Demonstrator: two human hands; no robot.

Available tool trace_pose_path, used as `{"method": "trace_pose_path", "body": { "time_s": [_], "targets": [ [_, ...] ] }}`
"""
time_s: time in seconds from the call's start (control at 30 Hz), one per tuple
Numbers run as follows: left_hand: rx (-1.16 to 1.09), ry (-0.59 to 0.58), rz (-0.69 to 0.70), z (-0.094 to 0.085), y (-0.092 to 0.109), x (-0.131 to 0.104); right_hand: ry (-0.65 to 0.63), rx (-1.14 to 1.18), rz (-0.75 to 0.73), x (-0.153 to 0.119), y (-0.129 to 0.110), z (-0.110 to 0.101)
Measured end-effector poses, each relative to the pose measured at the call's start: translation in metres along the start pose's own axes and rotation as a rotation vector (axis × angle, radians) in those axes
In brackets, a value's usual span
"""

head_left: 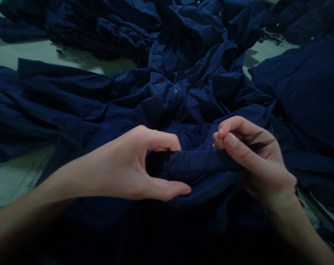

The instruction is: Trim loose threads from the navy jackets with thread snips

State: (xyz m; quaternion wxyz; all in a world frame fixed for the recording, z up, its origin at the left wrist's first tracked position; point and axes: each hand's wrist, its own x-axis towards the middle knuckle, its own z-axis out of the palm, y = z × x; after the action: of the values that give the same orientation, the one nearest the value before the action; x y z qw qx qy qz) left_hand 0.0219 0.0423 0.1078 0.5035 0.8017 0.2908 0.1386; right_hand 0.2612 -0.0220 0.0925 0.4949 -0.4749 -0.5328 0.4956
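A dark blue jacket (194,95) with a zipper (175,90) at its centre lies spread out, its hood at the far side. My left hand (133,165) has its thumb below and its fingers above a folded edge of the fabric, gripping it. My right hand (255,158) is closed, thumb against the index finger, at the right end of the same edge. Two thin dark pointed blades (256,138) stick out of the right hand; the rest of that tool is hidden in the palm.
More dark blue garments (106,29) are heaped at the back and on the right (307,92). A pale table surface (14,180) shows at the left. Loose pale threads or scraps (273,36) lie at the back right.
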Motion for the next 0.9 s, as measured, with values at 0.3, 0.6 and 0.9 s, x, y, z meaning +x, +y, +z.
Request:
{"method": "trace_pose_path", "body": {
  "time_s": [0.3, 0.6, 0.9],
  "targets": [
    [0.016, -0.053, -0.069, 0.003, -0.002, 0.002, 0.104, 0.27, 0.206, 0.011, 0.005, 0.005],
    [-0.289, -0.121, 0.035, -0.003, -0.003, 0.003, 0.04, 0.345, 0.214, 0.014, 0.005, 0.001],
    [-0.185, 0.018, 0.248, 0.008, -0.013, 0.007, -0.009, -0.257, -0.206, 0.013, 0.007, -0.003]
  ]
}}
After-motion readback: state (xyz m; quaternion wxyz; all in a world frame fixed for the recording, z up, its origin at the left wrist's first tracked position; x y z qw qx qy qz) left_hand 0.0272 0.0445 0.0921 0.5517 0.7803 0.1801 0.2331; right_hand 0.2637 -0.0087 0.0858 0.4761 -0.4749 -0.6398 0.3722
